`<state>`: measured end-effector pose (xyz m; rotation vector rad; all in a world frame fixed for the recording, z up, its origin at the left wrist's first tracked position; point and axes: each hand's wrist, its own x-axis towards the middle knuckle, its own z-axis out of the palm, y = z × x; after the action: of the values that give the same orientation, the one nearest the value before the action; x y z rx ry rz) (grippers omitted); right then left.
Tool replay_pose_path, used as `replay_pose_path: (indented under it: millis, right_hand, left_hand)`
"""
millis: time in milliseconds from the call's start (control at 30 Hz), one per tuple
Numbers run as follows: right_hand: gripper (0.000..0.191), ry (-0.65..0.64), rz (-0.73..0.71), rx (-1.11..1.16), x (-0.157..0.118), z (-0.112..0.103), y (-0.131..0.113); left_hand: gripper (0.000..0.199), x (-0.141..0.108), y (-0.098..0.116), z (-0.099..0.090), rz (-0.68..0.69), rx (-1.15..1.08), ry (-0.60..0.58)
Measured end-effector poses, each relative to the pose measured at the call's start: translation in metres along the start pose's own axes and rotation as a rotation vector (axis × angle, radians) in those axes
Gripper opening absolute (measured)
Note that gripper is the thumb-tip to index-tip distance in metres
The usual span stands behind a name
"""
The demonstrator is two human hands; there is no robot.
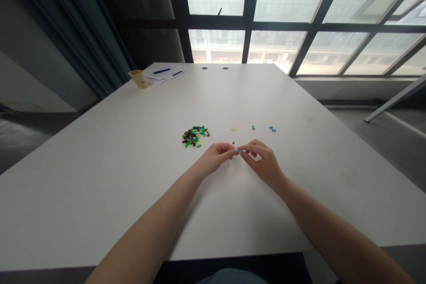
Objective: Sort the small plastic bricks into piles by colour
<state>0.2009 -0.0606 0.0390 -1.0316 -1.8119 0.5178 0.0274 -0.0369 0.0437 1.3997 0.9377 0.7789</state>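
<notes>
Between the fingertips of both hands is a small blue brick (238, 151), mostly covered by the fingers. My left hand (219, 153) pinches it from the left, and my right hand (261, 155) from the right. Just beyond the fingers lies a tiny dark brown piece (233, 143). A mixed pile of small bricks (195, 136), in green, brown, blue and pale yellow, spreads to the left of my left hand. Farther out sit small groups of pale yellow pieces (233, 129), green pieces (253, 128) and blue pieces (272, 128).
The white table (116, 164) reaches toward large windows. At its far left stand a tan paper cup (139, 79) and papers (159, 75) with a blue pen (162, 71) and a dark pen (177, 73). Two round inserts (204, 68) are set near the far edge.
</notes>
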Motion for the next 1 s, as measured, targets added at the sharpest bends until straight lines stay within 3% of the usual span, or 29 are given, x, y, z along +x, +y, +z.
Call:
replay_pose_path:
  millis: [133,367,567,667,767,900,1000]
  right_hand:
    - [0.012,0.035,-0.013,-0.007,-0.001,-0.002,-0.003]
    - [0.012,0.219,-0.135,-0.019,-0.003,-0.012,-0.021]
    - [0.013,0.204,-0.091,-0.069,-0.004,-0.011,-0.023]
    - [0.017,0.257,-0.037,-0.191,0.01,-0.025,0.002]
    - [0.024,0.367,0.112,-0.389,0.026,-0.054,0.049]
    - [0.031,0.252,0.385,-0.615,0.028,-0.085,0.113]
    - [0.033,0.205,0.47,-0.657,0.02,-0.086,0.14]
  left_hand:
    - [0.03,0.0,0.002,0.001,-0.001,0.027,-0.004]
    - [0.033,0.003,-0.004,-0.001,-0.091,0.195,0.022]
    - [0.036,0.006,-0.012,-0.003,-0.107,0.255,0.008]
    - [0.035,0.008,-0.015,-0.005,-0.116,0.27,0.017]
    - [0.035,0.01,-0.018,-0.007,-0.122,0.267,0.025]
    - [0.035,0.012,-0.022,-0.01,-0.116,0.256,0.031]
    - [0.035,0.012,-0.025,-0.01,-0.121,0.254,0.029]
